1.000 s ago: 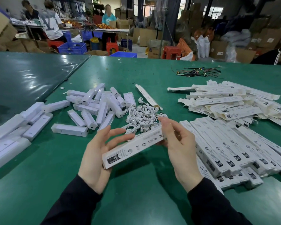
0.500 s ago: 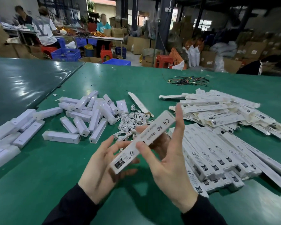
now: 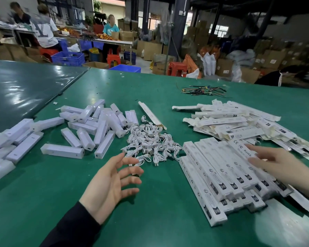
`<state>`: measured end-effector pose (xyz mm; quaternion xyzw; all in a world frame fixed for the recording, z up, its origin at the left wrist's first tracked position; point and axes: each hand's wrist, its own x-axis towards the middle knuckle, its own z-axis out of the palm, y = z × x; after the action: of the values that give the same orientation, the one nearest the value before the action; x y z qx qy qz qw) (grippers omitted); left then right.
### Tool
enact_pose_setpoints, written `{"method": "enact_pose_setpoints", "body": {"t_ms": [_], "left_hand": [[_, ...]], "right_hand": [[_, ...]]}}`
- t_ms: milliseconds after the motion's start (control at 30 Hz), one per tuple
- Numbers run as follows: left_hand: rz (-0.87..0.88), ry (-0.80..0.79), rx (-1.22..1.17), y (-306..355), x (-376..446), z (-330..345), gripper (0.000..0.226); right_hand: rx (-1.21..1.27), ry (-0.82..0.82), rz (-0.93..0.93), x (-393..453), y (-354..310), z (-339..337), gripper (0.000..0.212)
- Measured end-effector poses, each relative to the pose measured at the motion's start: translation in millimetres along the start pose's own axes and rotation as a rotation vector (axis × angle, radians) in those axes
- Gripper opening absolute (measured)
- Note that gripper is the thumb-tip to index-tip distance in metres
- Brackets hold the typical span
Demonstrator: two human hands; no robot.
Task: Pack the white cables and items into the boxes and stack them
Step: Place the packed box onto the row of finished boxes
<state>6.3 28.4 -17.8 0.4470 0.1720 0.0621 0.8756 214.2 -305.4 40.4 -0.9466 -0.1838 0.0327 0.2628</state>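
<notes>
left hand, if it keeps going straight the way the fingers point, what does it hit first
Most likely the pile of white cables. The left hand is open, its fingers aimed up and to the right, with the fingertips already at the pile's near edge. How high the hand is above the green table is unclear, so it might pass just over them.

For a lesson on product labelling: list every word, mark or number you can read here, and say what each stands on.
"CE", "FC", "RoHS", "Made in ...": on the top packed box that the right hand touches; the last word is hidden.
"CE", "FC", "RoHS": repeated on the other stacked boxes.
Small print on their lower ends: too small.
Flat unfolded boxes: print blurred.
White units: no text visible.
</notes>
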Motion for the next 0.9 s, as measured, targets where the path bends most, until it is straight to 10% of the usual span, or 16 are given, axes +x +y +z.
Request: {"method": "enact_pose_setpoints", "body": {"t_ms": [167,367,500,600,900], "left_hand": [[-0.019,0.012,0.02,-1,2,-2,0.039],[-0.028,0.023,0.033,0,1,-1,0.036],[-0.028,0.033,0.028,0,0,-2,0.033],[-0.029,0.033,0.025,1,0,-2,0.033],[-0.04,0.042,0.041,1,-2,1,0.031]], "right_hand": [[-0.124,0.163,-0.01,11,12,14,0.033],[-0.097,-0.039,-0.04,18,7,24,0.032],[-0.148,0.183,-0.026,22,30,6,0.043],[-0.378,-0.078,0.15,21,52,-4,0.055],[-0.459,0.099,-0.035,20,72,5,0.017]]}}
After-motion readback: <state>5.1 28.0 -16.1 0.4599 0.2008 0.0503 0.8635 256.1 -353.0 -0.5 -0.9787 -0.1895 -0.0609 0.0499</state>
